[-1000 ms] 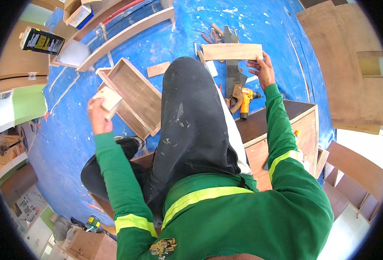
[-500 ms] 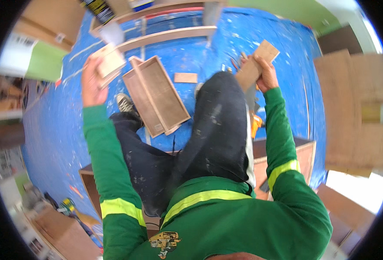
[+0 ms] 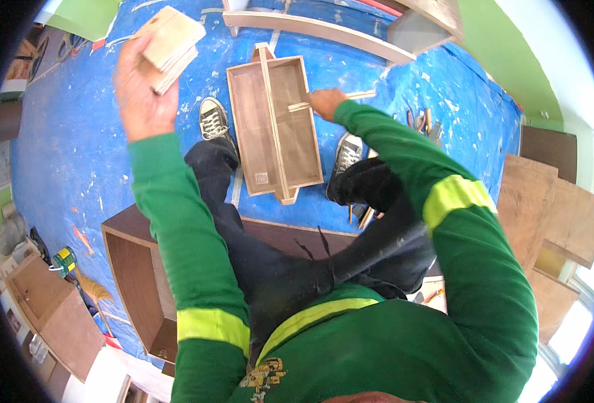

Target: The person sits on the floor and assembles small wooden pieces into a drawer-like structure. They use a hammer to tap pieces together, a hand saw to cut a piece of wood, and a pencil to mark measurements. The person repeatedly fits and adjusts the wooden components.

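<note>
My left hand [image 3: 142,107] is raised at the left, its fingers closed around a small stack of pale wooden blocks [image 3: 174,39]. On the floor between my feet lies a shallow wooden box [image 3: 243,154] with a long upright divider [image 3: 275,124] that sticks out past both ends. Over the box's right side, my right hand [image 3: 327,104] grips a flat wooden board [image 3: 362,95], seen nearly edge-on. One end of the board reaches over the box; I cannot tell whether it touches the rim.
A blue tarp [image 3: 68,134] covers the floor. A wooden frame [image 3: 324,30] lies beyond the box. Hand tools [image 3: 424,124] lie at the right, near leaning wooden panels [image 3: 532,201]. Beneath me is a brown wooden cabinet [image 3: 125,232]; a broom [image 3: 92,289] lies at the left.
My right hand has come left to the box, and its board has turned from face-up to nearly edge-on. The left hand still holds the blocks. My right leg has swung outward, and the view has turned.
</note>
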### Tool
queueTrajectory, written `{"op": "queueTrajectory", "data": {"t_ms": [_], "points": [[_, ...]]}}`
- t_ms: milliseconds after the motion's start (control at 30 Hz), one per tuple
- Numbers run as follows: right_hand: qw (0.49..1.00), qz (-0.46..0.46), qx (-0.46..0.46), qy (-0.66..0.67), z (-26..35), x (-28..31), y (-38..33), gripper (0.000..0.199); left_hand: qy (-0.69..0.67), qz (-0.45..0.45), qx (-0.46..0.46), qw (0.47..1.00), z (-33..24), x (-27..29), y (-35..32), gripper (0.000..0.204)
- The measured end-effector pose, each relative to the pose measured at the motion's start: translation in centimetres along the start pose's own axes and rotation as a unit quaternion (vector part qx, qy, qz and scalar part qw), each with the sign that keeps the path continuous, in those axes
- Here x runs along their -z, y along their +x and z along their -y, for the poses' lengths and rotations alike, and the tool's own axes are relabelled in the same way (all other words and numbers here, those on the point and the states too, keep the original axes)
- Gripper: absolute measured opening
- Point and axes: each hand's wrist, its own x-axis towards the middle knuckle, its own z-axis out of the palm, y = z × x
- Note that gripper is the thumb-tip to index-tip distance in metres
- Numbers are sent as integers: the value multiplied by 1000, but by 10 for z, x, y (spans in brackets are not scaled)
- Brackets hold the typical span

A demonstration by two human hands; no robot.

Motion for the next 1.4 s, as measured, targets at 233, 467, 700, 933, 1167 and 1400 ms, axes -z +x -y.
{"op": "queueTrajectory", "data": {"t_ms": [233, 467, 700, 933, 1167, 1400], "points": [[992, -123, 13, -31, 29, -69, 69, 32, 38, -16, -20, 999, -42, 3, -19, 41], [998, -33, -18, -57, 38, -62, 73, 28, 21, 35, -2, 999, -42, 0, -14, 36], [989, 77, 56, 115, 35, -100, 140, 31, 69, -25, -50, 996, -34, -22, -16, 51], [992, -94, 78, -36, 53, -111, 151, 31, 50, -47, -26, 997, -46, -2, -23, 27], [976, -148, 113, -116, 62, -170, 145, 39, 44, 16, -20, 999, -35, -4, -22, 30], [994, -88, -2, -69, 53, -66, 61, 33, 35, 16, -28, 999, -27, -17, -13, 40]]}}
